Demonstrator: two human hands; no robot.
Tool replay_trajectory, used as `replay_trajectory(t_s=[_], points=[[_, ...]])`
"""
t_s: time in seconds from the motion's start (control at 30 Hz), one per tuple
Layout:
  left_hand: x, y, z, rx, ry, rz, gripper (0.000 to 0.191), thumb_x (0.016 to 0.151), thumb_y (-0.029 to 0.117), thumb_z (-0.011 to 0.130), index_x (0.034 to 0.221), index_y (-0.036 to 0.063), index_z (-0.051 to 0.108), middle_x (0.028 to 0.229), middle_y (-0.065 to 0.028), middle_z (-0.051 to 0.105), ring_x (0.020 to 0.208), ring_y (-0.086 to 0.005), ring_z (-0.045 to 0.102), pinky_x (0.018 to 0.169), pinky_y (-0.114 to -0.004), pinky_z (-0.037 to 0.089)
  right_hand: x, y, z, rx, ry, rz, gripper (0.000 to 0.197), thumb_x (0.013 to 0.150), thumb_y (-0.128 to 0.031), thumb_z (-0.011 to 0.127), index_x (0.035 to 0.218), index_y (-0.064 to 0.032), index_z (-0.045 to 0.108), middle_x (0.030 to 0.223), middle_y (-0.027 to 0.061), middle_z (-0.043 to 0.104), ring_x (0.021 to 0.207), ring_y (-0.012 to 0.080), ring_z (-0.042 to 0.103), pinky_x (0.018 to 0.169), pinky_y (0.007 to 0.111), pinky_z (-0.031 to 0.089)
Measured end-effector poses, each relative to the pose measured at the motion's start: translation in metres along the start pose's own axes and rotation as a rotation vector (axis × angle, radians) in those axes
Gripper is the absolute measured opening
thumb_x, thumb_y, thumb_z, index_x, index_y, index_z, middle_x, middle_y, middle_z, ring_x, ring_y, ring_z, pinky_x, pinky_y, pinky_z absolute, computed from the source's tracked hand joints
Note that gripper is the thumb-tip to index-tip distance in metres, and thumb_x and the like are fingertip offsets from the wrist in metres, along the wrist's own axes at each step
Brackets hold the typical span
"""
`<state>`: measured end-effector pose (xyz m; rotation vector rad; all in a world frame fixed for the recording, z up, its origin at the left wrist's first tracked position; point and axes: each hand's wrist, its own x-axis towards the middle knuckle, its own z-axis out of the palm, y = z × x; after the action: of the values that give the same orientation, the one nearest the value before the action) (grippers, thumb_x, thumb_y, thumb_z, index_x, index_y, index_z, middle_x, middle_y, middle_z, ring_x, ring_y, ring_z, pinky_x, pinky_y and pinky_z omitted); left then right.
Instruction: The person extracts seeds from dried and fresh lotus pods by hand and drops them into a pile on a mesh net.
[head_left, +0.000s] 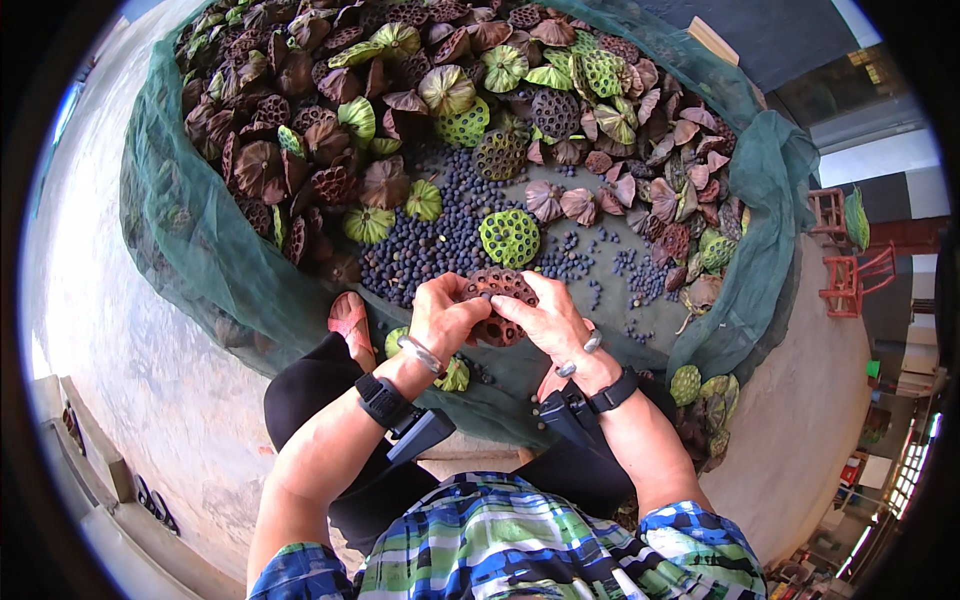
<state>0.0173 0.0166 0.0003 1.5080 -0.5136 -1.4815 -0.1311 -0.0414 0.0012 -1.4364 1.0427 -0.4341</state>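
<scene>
Between both hands I hold a reddish-brown lotus seed pod (501, 330), its pitted face turned up. My left hand (444, 311) grips its left side, with the thumb on the face. On the right side, my right hand (551, 311) grips it, and that thumb meets the left one near a dark seed. Just beyond the pod lies a bright green lotus pod (510, 238) with dark seeds in its holes. Loose dark lotus seeds (427, 251) are heaped beyond my left hand. More seeds (645, 277) are scattered to the right. My fingers' undersides are hidden.
A large pile of brown and green lotus pods (300, 142) fills the far and left side of a green mesh net (217, 262) on the concrete floor. More pods (701, 405) lie outside its right edge. Red chairs (840, 285) stand far right; sandals (155, 504) lie at left.
</scene>
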Motion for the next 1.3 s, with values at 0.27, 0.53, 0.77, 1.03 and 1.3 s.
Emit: replay_trajectory(t_s=[0.27,0.53,0.77,1.03,1.3], points=[[0.005,-0.007,-0.004,-0.093,-0.082,-0.023,0.007,0.07,0.004,0.06,0.072,0.002,0.054,0.061,-0.0038,0.056,0.045,-0.0096,0.05,0.039,-0.021,0.039,-0.002,-0.005,-0.006,0.172,-0.091,0.07,0.034,0.078,-0.026,0.061,0.096,0.003,0.058,0.084,0.0057,0.063,0.074,0.0096,0.057,0.067,0.026,0.047],[0.007,-0.01,-0.003,-0.289,-0.136,-0.215,0.006,0.07,0.003,0.062,0.069,0.0039,0.055,0.058,-0.0057,0.057,0.037,-0.0125,0.05,0.034,-0.022,0.038,-0.003,0.001,-0.011,0.31,-0.139,0.203,0.031,0.078,-0.025,0.061,0.095,0.0006,0.06,0.083,0.0025,0.062,0.072,0.0069,0.056,0.067,0.022,0.045],[0.006,-0.008,-0.005,-0.298,-0.161,-0.291,0.003,0.075,0.003,0.059,0.073,0.0016,0.057,0.063,-0.0078,0.059,0.04,-0.0138,0.051,0.035,-0.022,0.039,0.002,0.009,-0.01,0.392,-0.191,0.373,0.032,0.077,-0.031,0.06,0.096,-0.005,0.061,0.08,0.001,0.062,0.068,0.0091,0.057,0.061,0.025,0.048],[0.004,-0.011,-0.005,-0.359,-0.099,-0.266,0.009,0.078,0.007,0.059,0.073,-0.0007,0.057,0.063,-0.0097,0.059,0.04,-0.0144,0.051,0.034,-0.023,0.037,0.002,0.0,-0.009,0.378,-0.179,0.505,0.029,0.082,-0.031,0.055,0.099,-0.0081,0.06,0.083,0.0036,0.063,0.068,0.0133,0.06,0.059,0.027,0.05],[0.002,-0.011,-0.007,-0.33,-0.111,-0.301,0.013,0.08,0.011,0.059,0.075,-0.0016,0.058,0.064,-0.0101,0.06,0.042,-0.0138,0.05,0.035,-0.023,0.037,0.002,0.008,-0.007,0.437,-0.216,0.547,0.034,0.079,-0.035,0.057,0.099,-0.0082,0.061,0.084,0.0051,0.063,0.071,0.0148,0.061,0.06,0.028,0.051]])
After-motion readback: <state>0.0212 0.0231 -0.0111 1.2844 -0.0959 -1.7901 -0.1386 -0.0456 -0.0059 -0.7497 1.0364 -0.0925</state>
